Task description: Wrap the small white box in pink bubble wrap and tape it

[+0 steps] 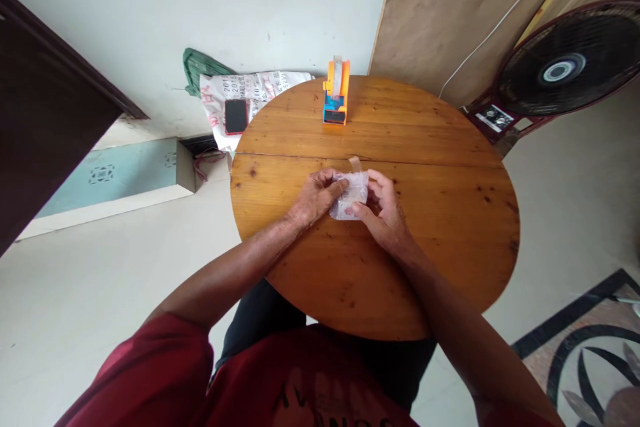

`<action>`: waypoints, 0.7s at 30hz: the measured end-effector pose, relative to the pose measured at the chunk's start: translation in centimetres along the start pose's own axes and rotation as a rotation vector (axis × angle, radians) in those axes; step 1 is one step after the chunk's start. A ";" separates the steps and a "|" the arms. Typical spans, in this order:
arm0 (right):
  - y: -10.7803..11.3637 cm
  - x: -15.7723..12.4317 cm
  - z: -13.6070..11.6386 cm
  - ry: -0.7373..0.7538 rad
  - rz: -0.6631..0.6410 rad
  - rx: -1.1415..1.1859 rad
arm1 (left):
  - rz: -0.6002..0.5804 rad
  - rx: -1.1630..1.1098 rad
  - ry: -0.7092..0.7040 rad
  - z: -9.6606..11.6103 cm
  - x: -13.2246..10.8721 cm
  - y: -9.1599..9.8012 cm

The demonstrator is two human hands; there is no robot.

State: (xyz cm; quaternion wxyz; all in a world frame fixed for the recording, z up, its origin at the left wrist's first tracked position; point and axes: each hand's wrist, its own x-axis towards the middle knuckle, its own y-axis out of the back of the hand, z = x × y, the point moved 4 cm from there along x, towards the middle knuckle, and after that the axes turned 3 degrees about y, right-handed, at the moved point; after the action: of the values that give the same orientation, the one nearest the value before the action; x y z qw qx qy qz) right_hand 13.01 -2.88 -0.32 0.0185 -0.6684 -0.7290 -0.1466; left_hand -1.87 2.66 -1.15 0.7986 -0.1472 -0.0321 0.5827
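Observation:
A small clear plastic packet (351,193) lies at the middle of the round wooden table (450,213). My left hand (315,197) pinches its left side with fingers curled. My right hand (383,210) grips its right side between thumb and fingers. A short strip of tape (355,163) sticks up from the packet's top edge. What is inside the packet is too small to make out.
An orange and blue tape dispenser (336,93) stands at the table's far edge. Beyond the table lie a printed white sack (260,90) with a dark phone (235,115) on it. A floor fan (570,70) stands at the right, and a patterned rug (590,353) lies lower right.

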 end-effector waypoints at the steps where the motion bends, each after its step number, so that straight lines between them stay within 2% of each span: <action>1: -0.1 0.0 0.2 -0.013 0.006 0.034 | 0.008 -0.002 0.007 0.0 0.0 0.0; 11: 0.0 0.5 0.1 -0.132 0.043 0.112 | 0.010 -0.083 0.087 -0.2 -0.3 -0.3; 17: 0.5 0.9 -0.4 -0.203 0.064 0.134 | -0.143 -0.048 0.125 0.3 -0.5 -0.4; 21: 1.1 0.8 -0.5 -0.248 0.101 0.151 | -0.262 -0.124 0.161 0.5 -0.6 -0.9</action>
State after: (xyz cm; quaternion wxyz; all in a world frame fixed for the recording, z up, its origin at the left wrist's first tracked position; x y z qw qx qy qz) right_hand 13.87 -2.13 0.54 -0.0142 -0.7140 -0.6999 -0.0064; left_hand -1.33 1.89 -0.39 0.8571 -0.2370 -0.0226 0.4569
